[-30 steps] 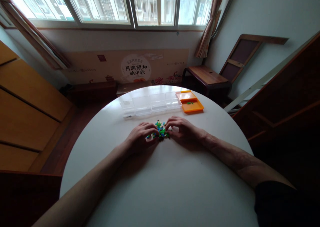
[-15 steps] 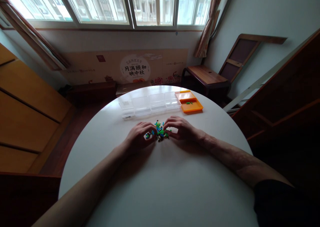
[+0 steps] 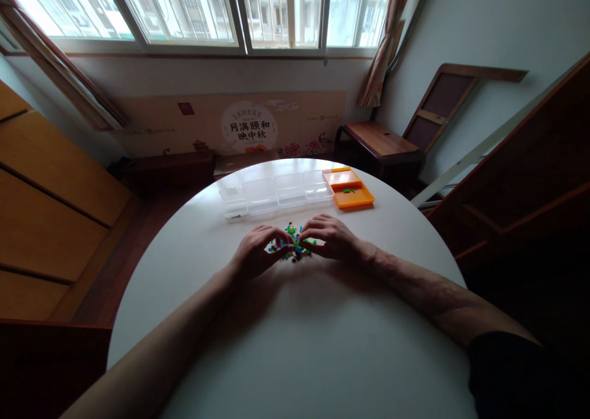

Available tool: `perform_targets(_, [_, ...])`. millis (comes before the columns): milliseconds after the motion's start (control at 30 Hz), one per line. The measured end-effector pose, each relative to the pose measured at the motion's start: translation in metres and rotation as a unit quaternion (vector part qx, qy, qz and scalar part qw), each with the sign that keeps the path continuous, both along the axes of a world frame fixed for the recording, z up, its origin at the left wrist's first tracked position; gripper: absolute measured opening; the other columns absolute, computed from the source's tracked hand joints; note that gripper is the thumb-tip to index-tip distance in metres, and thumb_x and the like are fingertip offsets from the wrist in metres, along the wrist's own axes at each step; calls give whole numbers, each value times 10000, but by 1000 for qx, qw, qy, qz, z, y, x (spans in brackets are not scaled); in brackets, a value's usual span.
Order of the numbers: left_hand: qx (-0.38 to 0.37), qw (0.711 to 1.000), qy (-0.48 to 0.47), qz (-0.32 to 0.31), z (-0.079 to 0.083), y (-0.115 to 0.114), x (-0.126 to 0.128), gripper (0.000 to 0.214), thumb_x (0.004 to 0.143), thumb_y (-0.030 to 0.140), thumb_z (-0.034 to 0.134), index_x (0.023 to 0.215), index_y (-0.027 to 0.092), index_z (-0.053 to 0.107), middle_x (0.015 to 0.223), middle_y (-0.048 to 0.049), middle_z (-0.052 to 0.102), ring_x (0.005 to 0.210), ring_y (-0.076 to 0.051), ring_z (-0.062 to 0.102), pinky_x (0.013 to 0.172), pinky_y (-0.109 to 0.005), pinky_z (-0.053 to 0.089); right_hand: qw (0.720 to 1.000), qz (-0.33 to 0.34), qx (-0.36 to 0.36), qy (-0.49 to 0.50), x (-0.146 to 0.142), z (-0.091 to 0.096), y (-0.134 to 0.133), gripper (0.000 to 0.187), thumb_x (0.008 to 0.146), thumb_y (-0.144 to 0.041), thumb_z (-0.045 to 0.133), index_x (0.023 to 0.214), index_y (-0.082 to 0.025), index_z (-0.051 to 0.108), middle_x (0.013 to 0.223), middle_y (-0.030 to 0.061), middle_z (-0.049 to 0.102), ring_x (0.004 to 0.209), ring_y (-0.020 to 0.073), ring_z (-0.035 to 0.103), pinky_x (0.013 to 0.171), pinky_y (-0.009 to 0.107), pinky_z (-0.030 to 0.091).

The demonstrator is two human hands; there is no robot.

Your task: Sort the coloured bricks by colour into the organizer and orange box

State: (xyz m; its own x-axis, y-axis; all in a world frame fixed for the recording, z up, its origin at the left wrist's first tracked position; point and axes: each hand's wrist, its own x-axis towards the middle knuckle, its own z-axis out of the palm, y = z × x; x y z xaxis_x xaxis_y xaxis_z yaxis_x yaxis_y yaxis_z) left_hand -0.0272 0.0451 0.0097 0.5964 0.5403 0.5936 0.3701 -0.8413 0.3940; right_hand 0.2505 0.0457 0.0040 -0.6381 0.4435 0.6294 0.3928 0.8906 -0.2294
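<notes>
A small pile of toy building bricks [image 3: 297,253], mostly green, blue and dark brown, lies on the white round table [image 3: 318,339]. My left hand [image 3: 260,250] reaches in from the left side. Its thumb and forefinger are pinched together over the pile, and whatever is between the tips is too small to name. From the right comes my right hand [image 3: 329,234], fingers curved down and tips close together at the bricks. What those tips grip, if anything, cannot be made out. The two sets of fingertips are only a short gap apart.
Behind the pile stands a clear plastic compartment box [image 3: 276,191]. Adjoining its right end is an orange tray [image 3: 354,203] with a few green pieces in it. A wooden stool [image 3: 382,139] stands beyond the table near the wall.
My left fingertips have moved slightly right over the pile, and its thumb and forefinger are closer together. My right fingertips have shifted a little left. The box and tray stay put.
</notes>
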Motion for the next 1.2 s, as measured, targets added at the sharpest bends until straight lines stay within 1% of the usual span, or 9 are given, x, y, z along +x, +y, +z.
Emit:
perform_targets(267, [13,1000,0,5,4,-2,1,257,1056,473,763,992,224,756,839,-16,786,761,-176,730,801,-326,557,1000,14,-3,16,0,2,-1,105,1094,-346,697,1125,-265,755,1054,49,822,948,211,753,893,380,554])
perform_targets(433, [31,999,0,11,3,0,-1,201,1039,419,792,989,228,755,840,-8,781,771,-177,732,799,-323,549,998,14,-28,54,-1,1,-1,65,1072,-303,701,1059,-258,745,1005,35,805,902,197,743,882,367,564])
perform_targets(500, [40,999,8,21,2,2,-3,169,1046,382,779,981,228,749,848,-5,782,778,-178,730,811,-327,551,994,-24,-52,89,3,1,3,61,1048,-300,714,1018,-254,740,967,31,782,845,195,715,855,366,567])
perform_targets(567, [47,998,18,33,2,3,-5,141,1060,345,747,982,228,742,861,-5,785,783,-176,727,825,-334,555,983,-97,-71,141,14,3,10,85,1034,-306,714,971,-251,729,922,29,751,807,201,681,828,372,565])
perform_targets(700, [44,997,34,55,2,7,-11,101,1068,308,703,1019,237,755,951,-21,808,813,-179,727,821,-337,562,932,-274,-55,230,50,5,34,130,1006,-323,709,905,-242,712,899,39,741,809,230,656,831,400,551])
perform_targets(800, [35,996,41,71,2,9,-16,94,1043,274,691,1020,245,777,972,-30,798,811,-182,704,804,-335,557,899,-366,-46,238,83,-1,52,140,968,-340,712,880,-232,718,925,56,757,802,243,644,836,418,552])
perform_targets(900, [33,995,52,76,2,10,-21,105,988,229,691,1016,252,789,952,-24,772,779,-177,663,786,-331,539,874,-432,-74,212,106,-11,65,157,933,-370,715,883,-223,736,955,78,762,827,264,646,840,434,557])
perform_targets(1033, [31,995,69,68,3,9,-25,120,916,207,708,991,249,791,923,-17,746,794,-180,656,773,-323,515,865,-464,-91,167,112,-22,70,170,932,-378,695,919,-217,747,1015,96,770,931,294,658,953,476,555])
perform_targets(1200, [14,995,73,68,4,8,-24,50,904,233,732,927,236,777,859,-7,710,762,-170,640,730,-305,486,900,-412,-57,130,95,-23,63,159,980,-353,654,938,-224,737,1025,99,755,996,312,656,1016,500,543])
